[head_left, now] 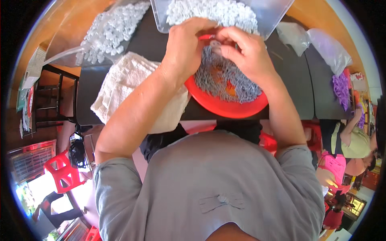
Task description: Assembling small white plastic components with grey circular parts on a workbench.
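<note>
Pinching one small pale piece (216, 43) above the far side of the red basin (229, 110): right hand (248, 49); left hand (185, 40) curled by a small red item (206, 37), grip hidden. Apparently unfinished: grey pieces (249, 90) heaped in the basin, white pieces (213, 12) filling the clear bin (276, 16) beyond; finished share indeterminable. Dark tabletop (293, 76), cream cloth (124, 80) at left; room with red stool (62, 170), seated co-worker (354, 140).

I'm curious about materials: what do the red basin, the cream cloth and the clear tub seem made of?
Red basin: probably plastic, smooth and evenly coloured, slight sheen. Cream cloth: likely woven fabric, perhaps cotton, matte with soft folds. Clear tub: probably plastic, glossy and see-through, though glass isn't ruled out.
</note>
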A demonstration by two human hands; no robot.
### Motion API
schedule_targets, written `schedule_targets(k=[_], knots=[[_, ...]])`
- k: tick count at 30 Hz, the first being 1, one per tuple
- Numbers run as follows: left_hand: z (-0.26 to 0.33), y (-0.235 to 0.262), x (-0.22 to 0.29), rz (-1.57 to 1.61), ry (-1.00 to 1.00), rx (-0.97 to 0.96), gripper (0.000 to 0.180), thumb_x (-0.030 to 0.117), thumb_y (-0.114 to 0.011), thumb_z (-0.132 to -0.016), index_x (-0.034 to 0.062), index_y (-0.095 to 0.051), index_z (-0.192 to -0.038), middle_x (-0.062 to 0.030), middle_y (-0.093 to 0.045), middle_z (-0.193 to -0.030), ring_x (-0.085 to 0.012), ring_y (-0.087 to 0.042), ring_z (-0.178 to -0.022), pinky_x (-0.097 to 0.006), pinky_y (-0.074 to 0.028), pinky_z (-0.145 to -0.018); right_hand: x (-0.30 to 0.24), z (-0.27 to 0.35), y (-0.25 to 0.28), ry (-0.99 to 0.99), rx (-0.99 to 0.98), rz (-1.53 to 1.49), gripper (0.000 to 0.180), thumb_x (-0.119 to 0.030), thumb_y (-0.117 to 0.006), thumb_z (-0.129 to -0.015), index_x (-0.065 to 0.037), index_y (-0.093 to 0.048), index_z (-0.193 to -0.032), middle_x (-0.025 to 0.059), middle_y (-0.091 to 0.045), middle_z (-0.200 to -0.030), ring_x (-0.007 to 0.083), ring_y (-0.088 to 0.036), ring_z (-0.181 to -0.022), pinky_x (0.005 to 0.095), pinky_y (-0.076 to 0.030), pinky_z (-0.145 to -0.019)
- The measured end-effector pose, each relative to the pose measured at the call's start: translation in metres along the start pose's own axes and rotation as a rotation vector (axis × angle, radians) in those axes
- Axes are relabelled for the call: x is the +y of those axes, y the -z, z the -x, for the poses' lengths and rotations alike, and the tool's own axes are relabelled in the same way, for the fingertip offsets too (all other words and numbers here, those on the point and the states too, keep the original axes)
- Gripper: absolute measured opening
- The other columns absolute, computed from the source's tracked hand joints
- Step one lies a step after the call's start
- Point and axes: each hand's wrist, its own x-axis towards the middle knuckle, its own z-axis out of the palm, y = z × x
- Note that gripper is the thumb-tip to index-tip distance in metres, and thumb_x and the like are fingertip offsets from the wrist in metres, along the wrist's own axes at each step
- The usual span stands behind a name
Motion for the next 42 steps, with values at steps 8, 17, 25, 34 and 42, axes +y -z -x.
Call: schedule_targets(k=[8, 17, 25, 34, 42], knots=[[-0.016, 0.001, 0.043, 0.917, 0.722, 0.095, 0.024, 0.016, -0.042, -0.096, 0.0036, -0.06, -0.104, -0.0077, -0.064, -0.095, -0.0195, -0.054, -0.081, -0.028, -0.041, -0.068, -0.032, -0.006, -0.001, 0.181, -0.077, -0.07, 0.01, -0.002, -0.057, -0.081, 0.007, -0.054, -0.086, 0.0196, -0.061, -0.075, 0.0231, -0.061, -0.066, 0.034, -0.047, -0.06], [-0.025, -0.01, 0.02, 1.012, 0.543, 0.04, 0.03, 0.016, -0.037, -0.096, 0.0016, -0.058, -0.112, -0.0116, -0.065, -0.101, -0.0234, -0.061, -0.094, -0.036, -0.05, -0.081, -0.052, -0.006, -0.004, -0.252, -0.049, -0.219, 0.011, -0.002, -0.059, -0.081, 0.005, -0.066, -0.086, 0.0063, -0.062, -0.07, 0.0111, -0.053, -0.056, 0.0263, -0.041, -0.049], [-0.022, 0.016, -0.023, 0.831, 0.102, -0.282, 0.03, 0.015, -0.041, -0.091, 0.0006, -0.061, -0.109, -0.0131, -0.066, -0.105, -0.0249, -0.063, -0.091, -0.035, -0.051, -0.08, -0.05, -0.008, -0.023, -0.048, 0.031, 0.021, 0.008, 0.002, -0.057, -0.072, 0.008, -0.062, -0.075, 0.0224, -0.058, -0.062, 0.027, -0.06, -0.06, 0.0403, -0.045, -0.057], [-0.027, 0.006, -0.008, 1.138, 0.455, -0.244, 0.026, 0.024, -0.044, -0.09, 0.005, -0.06, -0.098, -0.0108, -0.066, -0.09, -0.0251, -0.06, -0.075, -0.034, -0.048, -0.069, -0.086, -0.017, -0.002, -0.852, 0.099, -0.376, 0.011, 0.006, -0.052, -0.075, 0.01, -0.06, -0.081, 0.0241, -0.064, -0.076, 0.0295, -0.063, -0.067, 0.0388, -0.049, -0.061], [-0.027, 0.001, 0.013, 1.049, 0.673, 0.011, 0.026, 0.025, -0.047, -0.089, 0.0053, -0.062, -0.095, -0.0102, -0.067, -0.093, -0.0249, -0.061, -0.084, -0.035, -0.046, -0.075, -0.045, -0.002, -0.019, -0.06, 0.165, -0.118, 0.013, 0.004, -0.052, -0.076, 0.007, -0.06, -0.085, 0.0265, -0.065, -0.083, 0.0367, -0.066, -0.079, 0.0436, -0.05, -0.068]])
